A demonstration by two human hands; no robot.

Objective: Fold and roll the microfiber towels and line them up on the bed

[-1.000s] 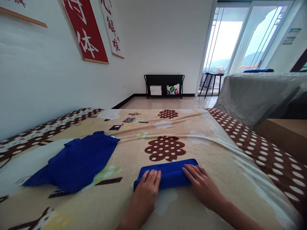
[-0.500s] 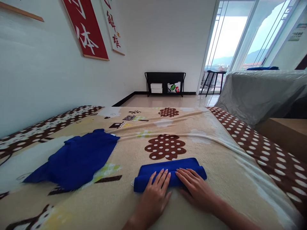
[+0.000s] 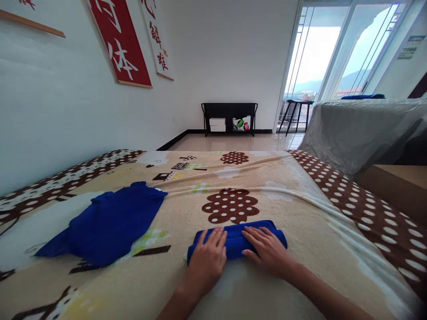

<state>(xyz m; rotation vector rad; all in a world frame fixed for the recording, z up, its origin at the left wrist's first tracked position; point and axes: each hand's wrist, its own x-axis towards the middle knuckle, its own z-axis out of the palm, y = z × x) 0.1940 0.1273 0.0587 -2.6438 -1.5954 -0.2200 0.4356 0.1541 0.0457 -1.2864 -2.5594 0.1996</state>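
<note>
Low in the view, two bare hands rest on a rolled bundle of blue cloth (image 3: 235,243) lying crosswise on a bed-like surface. The bundle is near the person, a little right of centre, with a small white tag (image 3: 185,257) peeking out at its left end. The left hand (image 3: 208,253) lies over the left part of the roll, palm down, fingers extended and close together; where its thumb sits, I cannot tell. The right hand (image 3: 267,249) lies over the right half, fingers stretched out and slightly parted, thumb held away from them. Both hands are open and flat against the cloth rather than closed around it, with a strip of blue showing between them.

Beneath is a cream blanket (image 3: 300,231) with brown, white-dotted borders; a brown dotted flower print (image 3: 230,205) sits just beyond the roll. Well to the left, a second blue cloth (image 3: 110,226) is spread out unevenly. Farther off stand a low black rack (image 3: 229,110), a dark stool (image 3: 296,103) by glass doors (image 3: 316,53), and, at right, plastic-covered grey furniture (image 3: 360,129)
</note>
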